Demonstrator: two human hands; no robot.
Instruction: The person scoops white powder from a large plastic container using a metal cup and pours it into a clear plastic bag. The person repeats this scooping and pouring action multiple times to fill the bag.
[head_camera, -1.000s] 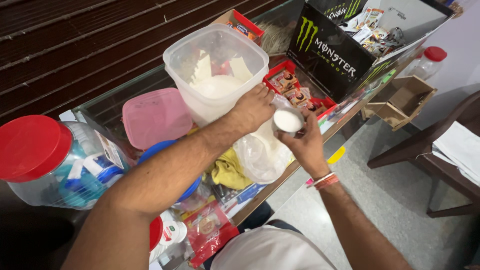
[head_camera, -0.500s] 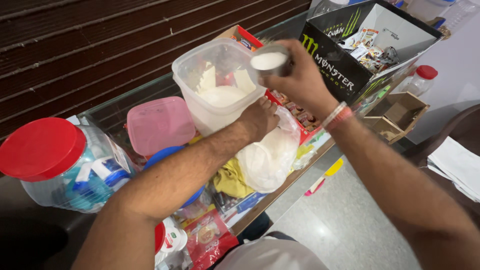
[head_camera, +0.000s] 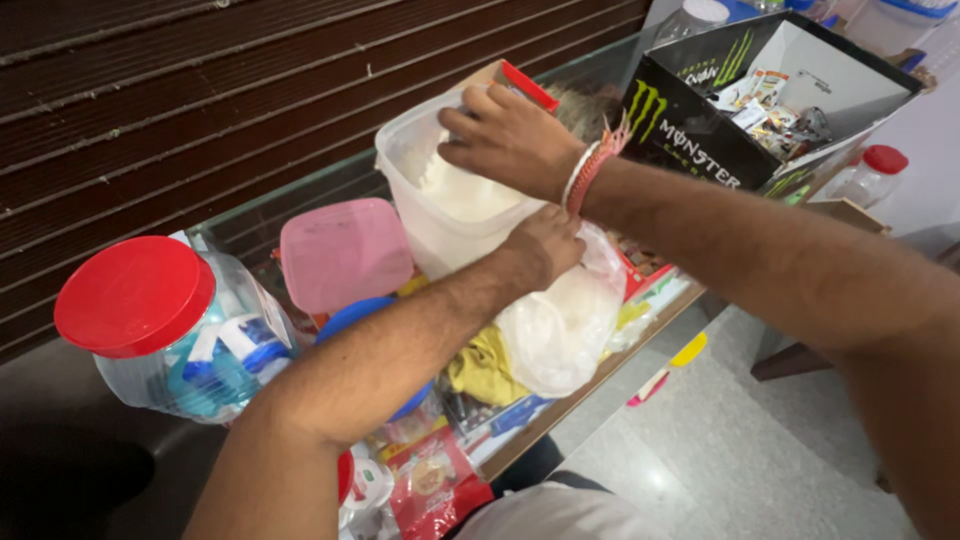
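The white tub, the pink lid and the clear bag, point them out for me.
white tub (head_camera: 440, 225): head view, on its front wall.
pink lid (head_camera: 345, 250): head view, middle of its top.
clear bag (head_camera: 565, 325): head view, on its bulging side.

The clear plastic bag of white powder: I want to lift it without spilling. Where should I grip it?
Grip the plastic bag at its gathered neck, from above, where the left hand is closed on it; below, it bulges soft and full beside the tub.

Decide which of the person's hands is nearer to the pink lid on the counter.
Left. The left hand grips the top of the clear plastic bag just right of the pink lid. The right hand reaches into the translucent tub, farther off.
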